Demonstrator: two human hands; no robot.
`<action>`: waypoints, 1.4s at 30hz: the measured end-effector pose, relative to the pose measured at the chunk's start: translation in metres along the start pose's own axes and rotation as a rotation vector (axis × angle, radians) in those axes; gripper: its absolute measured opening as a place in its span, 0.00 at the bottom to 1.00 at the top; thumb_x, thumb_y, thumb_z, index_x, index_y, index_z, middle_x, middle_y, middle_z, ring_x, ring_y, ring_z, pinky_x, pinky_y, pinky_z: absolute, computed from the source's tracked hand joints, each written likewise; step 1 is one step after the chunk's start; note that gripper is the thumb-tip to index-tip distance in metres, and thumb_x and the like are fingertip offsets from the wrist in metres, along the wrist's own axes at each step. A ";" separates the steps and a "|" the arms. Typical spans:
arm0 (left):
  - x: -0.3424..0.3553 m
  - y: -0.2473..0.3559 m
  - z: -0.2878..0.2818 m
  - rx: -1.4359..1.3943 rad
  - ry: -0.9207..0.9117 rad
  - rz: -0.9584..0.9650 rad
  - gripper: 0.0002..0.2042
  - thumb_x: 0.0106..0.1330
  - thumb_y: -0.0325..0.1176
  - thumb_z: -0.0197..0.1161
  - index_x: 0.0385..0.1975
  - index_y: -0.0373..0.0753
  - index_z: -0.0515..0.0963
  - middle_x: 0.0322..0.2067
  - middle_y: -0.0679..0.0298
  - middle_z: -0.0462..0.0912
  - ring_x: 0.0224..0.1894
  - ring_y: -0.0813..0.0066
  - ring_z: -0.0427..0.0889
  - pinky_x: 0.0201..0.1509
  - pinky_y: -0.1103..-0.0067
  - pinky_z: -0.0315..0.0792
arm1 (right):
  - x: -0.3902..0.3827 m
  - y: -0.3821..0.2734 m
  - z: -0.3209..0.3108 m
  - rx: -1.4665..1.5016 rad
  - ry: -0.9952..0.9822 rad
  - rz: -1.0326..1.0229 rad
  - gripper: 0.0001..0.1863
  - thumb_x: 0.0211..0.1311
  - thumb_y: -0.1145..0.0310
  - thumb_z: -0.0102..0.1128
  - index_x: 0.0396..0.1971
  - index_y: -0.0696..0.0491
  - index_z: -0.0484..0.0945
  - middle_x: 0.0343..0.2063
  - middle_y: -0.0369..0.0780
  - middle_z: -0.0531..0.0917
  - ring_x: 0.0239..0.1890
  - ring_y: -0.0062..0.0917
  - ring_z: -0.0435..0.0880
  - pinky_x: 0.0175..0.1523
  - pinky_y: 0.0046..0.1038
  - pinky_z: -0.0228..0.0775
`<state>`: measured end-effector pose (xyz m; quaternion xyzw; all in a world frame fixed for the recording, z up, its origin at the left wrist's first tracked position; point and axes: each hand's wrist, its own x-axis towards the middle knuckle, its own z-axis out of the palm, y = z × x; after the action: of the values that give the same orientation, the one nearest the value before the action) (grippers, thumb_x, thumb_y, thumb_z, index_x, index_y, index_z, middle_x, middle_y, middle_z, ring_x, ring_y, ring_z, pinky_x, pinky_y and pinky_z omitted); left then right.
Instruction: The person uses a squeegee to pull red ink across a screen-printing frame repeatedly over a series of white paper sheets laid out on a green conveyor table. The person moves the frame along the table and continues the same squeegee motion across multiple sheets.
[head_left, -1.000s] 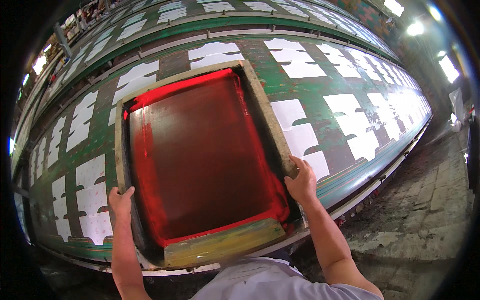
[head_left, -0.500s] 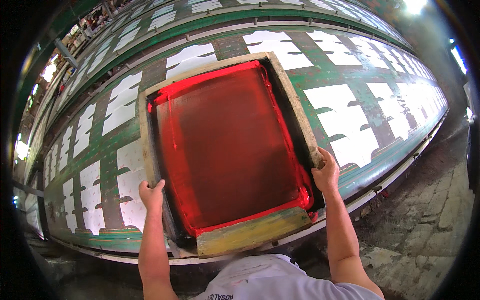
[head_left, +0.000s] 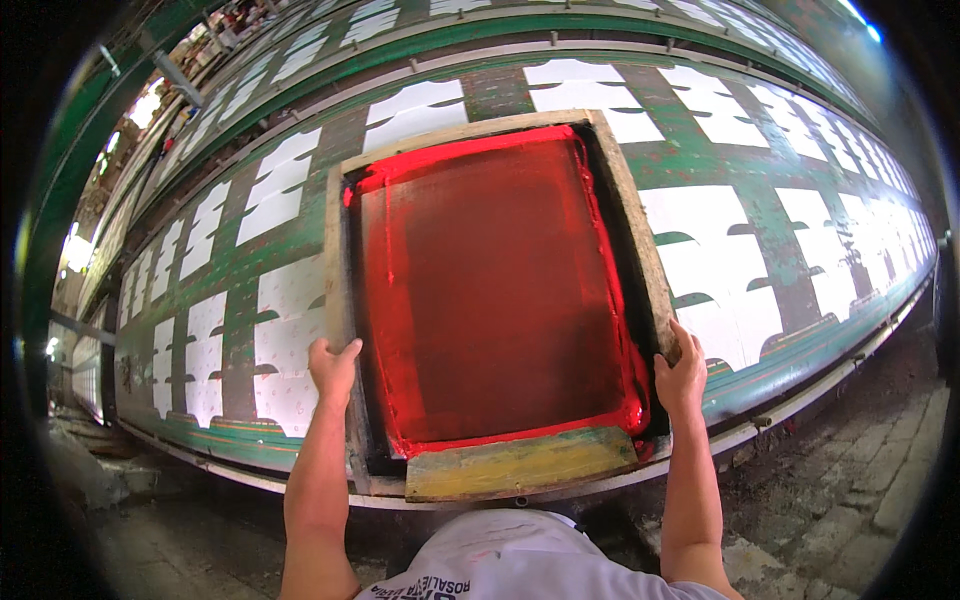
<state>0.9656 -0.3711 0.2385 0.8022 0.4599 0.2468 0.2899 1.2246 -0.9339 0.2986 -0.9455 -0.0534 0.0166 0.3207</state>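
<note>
My left hand [head_left: 333, 370] is closed on the left side of a wooden screen-printing frame [head_left: 337, 255], its thumb on the rim. Opposite it, my right hand [head_left: 682, 370] grips the right side near the closer corner. Dark red mesh [head_left: 500, 300] fills the frame, with thick bright red ink along its edges and a blob at the near right corner. Across the near end lies a yellowish, stained wooden board [head_left: 520, 465], which looks like a squeegee. The frame is over the long table; whether it touches the surface I cannot tell.
Rows of white cut fabric pieces [head_left: 715, 262] lie on the long green table [head_left: 600, 165], some on the left bearing small marks. A pale rail [head_left: 765, 418] runs along the table's near edge. Parallel tables stand beyond. Rough stone floor [head_left: 840, 470] shows at right.
My view has shifted, so the scene sits further right. The frame has moved slightly right over the table, with both hands still gripping its sides.
</note>
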 end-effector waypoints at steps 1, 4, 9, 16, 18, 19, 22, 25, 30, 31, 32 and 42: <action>0.000 0.001 0.000 -0.008 -0.005 -0.025 0.22 0.58 0.39 0.87 0.36 0.31 0.81 0.45 0.47 0.84 0.48 0.46 0.85 0.56 0.57 0.77 | -0.008 -0.004 0.000 -0.090 0.071 -0.161 0.39 0.57 0.76 0.78 0.73 0.50 0.81 0.67 0.51 0.84 0.67 0.49 0.85 0.71 0.48 0.79; -0.002 0.005 0.003 0.103 -0.005 -0.039 0.24 0.57 0.43 0.88 0.40 0.30 0.84 0.45 0.45 0.87 0.50 0.42 0.87 0.57 0.55 0.78 | -0.049 -0.027 -0.003 -0.209 0.137 -0.550 0.34 0.58 0.73 0.80 0.68 0.50 0.85 0.67 0.50 0.84 0.68 0.47 0.84 0.70 0.49 0.78; -0.001 0.008 0.008 0.131 -0.092 -0.113 0.26 0.56 0.47 0.87 0.42 0.31 0.85 0.48 0.42 0.88 0.52 0.36 0.86 0.57 0.53 0.79 | -0.144 -0.075 0.001 -0.007 -0.595 -0.987 0.25 0.58 0.67 0.78 0.58 0.46 0.90 0.62 0.42 0.88 0.64 0.42 0.88 0.66 0.48 0.80; -0.006 0.019 0.008 0.210 -0.038 -0.075 0.27 0.60 0.46 0.85 0.48 0.29 0.84 0.52 0.42 0.86 0.58 0.38 0.85 0.63 0.52 0.80 | -0.161 -0.125 0.024 -0.178 -0.462 -0.993 0.23 0.54 0.76 0.68 0.53 0.48 0.91 0.50 0.40 0.91 0.54 0.41 0.92 0.61 0.45 0.83; -0.007 0.023 0.005 0.161 -0.020 -0.080 0.28 0.65 0.51 0.81 0.49 0.30 0.83 0.51 0.43 0.86 0.58 0.39 0.85 0.63 0.52 0.79 | -0.161 -0.141 0.036 -0.190 -0.447 -0.994 0.24 0.54 0.76 0.69 0.53 0.48 0.91 0.49 0.40 0.92 0.54 0.40 0.92 0.61 0.44 0.83; -0.008 0.023 0.004 0.124 -0.014 -0.071 0.29 0.68 0.53 0.78 0.52 0.30 0.84 0.52 0.43 0.86 0.59 0.39 0.84 0.63 0.51 0.79 | -0.163 -0.150 0.042 -0.261 -0.476 -0.991 0.23 0.55 0.75 0.69 0.53 0.48 0.91 0.48 0.40 0.91 0.53 0.41 0.92 0.60 0.44 0.83; -0.009 0.023 0.003 0.038 0.032 -0.010 0.30 0.71 0.57 0.74 0.53 0.30 0.83 0.51 0.42 0.85 0.59 0.38 0.84 0.63 0.50 0.79 | -0.162 -0.171 0.060 -0.392 -0.553 -0.931 0.22 0.58 0.74 0.68 0.54 0.46 0.91 0.46 0.41 0.91 0.51 0.42 0.92 0.58 0.45 0.84; -0.008 0.018 0.006 0.050 0.047 0.040 0.31 0.75 0.60 0.69 0.52 0.30 0.83 0.51 0.40 0.85 0.58 0.36 0.83 0.63 0.48 0.78 | -0.158 -0.177 0.051 -0.376 -0.649 -0.851 0.24 0.58 0.76 0.67 0.55 0.46 0.91 0.47 0.42 0.92 0.52 0.45 0.92 0.59 0.48 0.84; -0.007 0.011 0.010 -0.020 0.041 0.021 0.33 0.78 0.61 0.65 0.59 0.30 0.83 0.57 0.41 0.83 0.61 0.38 0.83 0.67 0.50 0.78 | -0.190 -0.173 0.048 -0.471 -0.628 -0.784 0.25 0.59 0.78 0.66 0.56 0.46 0.90 0.49 0.43 0.92 0.53 0.45 0.92 0.60 0.49 0.84; -0.007 0.010 0.009 -0.030 0.017 0.007 0.33 0.78 0.61 0.64 0.60 0.31 0.83 0.57 0.41 0.83 0.62 0.38 0.83 0.68 0.50 0.78 | -0.197 -0.172 0.051 -0.454 -0.600 -0.790 0.25 0.59 0.78 0.65 0.57 0.46 0.90 0.49 0.43 0.92 0.53 0.45 0.92 0.60 0.48 0.83; -0.007 0.010 0.009 -0.044 0.016 0.000 0.33 0.78 0.61 0.64 0.60 0.31 0.83 0.58 0.42 0.83 0.63 0.39 0.82 0.68 0.50 0.78 | -0.202 -0.170 0.053 -0.449 -0.578 -0.810 0.27 0.57 0.79 0.66 0.58 0.46 0.90 0.50 0.43 0.92 0.54 0.44 0.92 0.61 0.48 0.83; -0.003 0.004 0.013 -0.102 0.013 0.011 0.30 0.81 0.58 0.62 0.60 0.32 0.82 0.58 0.43 0.81 0.64 0.40 0.80 0.69 0.51 0.76 | -0.192 -0.159 0.100 -0.346 -0.243 -0.957 0.32 0.47 0.79 0.71 0.57 0.45 0.91 0.55 0.38 0.90 0.54 0.39 0.92 0.60 0.44 0.84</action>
<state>0.9753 -0.3786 0.2314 0.7873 0.4440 0.2767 0.3264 1.0131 -0.7690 0.3153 -0.8458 -0.5182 -0.0311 0.1228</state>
